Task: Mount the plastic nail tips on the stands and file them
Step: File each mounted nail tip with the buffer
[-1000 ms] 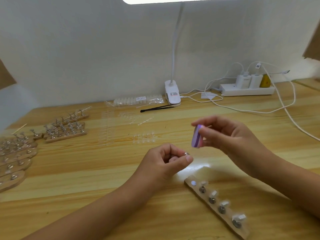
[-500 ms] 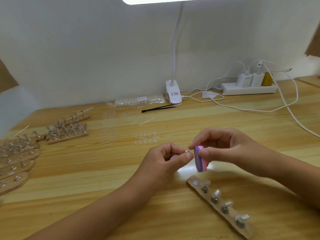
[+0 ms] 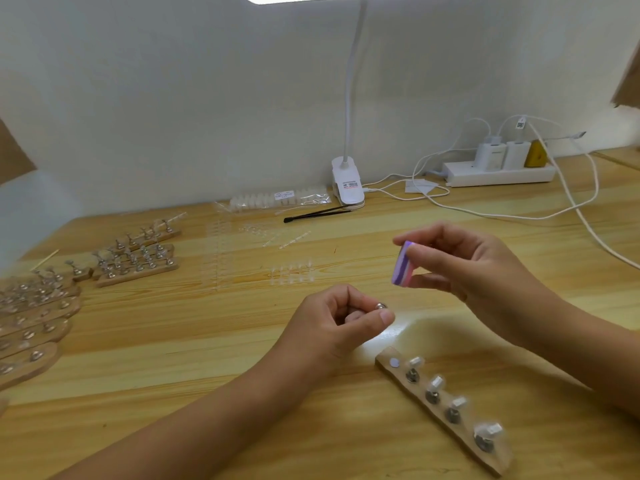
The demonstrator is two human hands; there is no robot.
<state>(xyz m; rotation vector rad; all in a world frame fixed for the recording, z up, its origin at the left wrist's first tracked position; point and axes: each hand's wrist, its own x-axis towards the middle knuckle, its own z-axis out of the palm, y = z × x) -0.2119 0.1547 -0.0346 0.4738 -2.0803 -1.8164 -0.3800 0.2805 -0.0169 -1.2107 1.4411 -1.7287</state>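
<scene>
Four nail tips (image 3: 458, 402) sit mounted below our right grip (image 3: 478, 275), which pinches the file block (image 3: 401, 265); our left grip (image 3: 343, 320) pinches a fifth stand (image 3: 381, 305), so we judge filing unfinished.

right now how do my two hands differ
The left hand pinches a small metal stand, almost hidden; the right hand holds a purple-and-pink file block in plain view. The left hand sits lower in the view, the right hand higher and to its right. Both pinch with thumb and fingertips.
</scene>
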